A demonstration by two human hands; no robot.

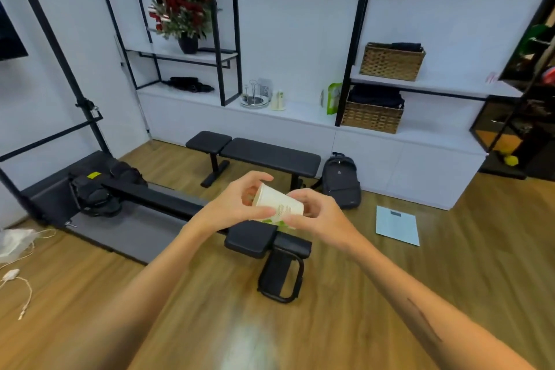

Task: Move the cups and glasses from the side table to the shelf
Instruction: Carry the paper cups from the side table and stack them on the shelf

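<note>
Here, both of my bare hands hold one white paper cup (pixel 277 204) with green print, out in front of me above the wooden floor (pixel 210 324). The cup lies tilted on its side. My left hand (pixel 237 204) curls round its left end, thumb beneath and fingers arched over the top. My right hand (pixel 312 215) grips the other end, fingers wrapped over it.

Taking the cup as my landmark: directly beneath it sits the padded end of a black exercise machine (pixel 264 245). Beyond the cup stands a black weight bench (pixel 264 155), and to the right of that a dark backpack (pixel 342 182) leans against the low white shelf (pixel 300 112). Far beyond the cup, on that shelf, stand a second pale cup (pixel 278 100) and a small wire rack (pixel 254 96) on a plate. Further right sit two woven baskets (pixel 392 61).
</note>
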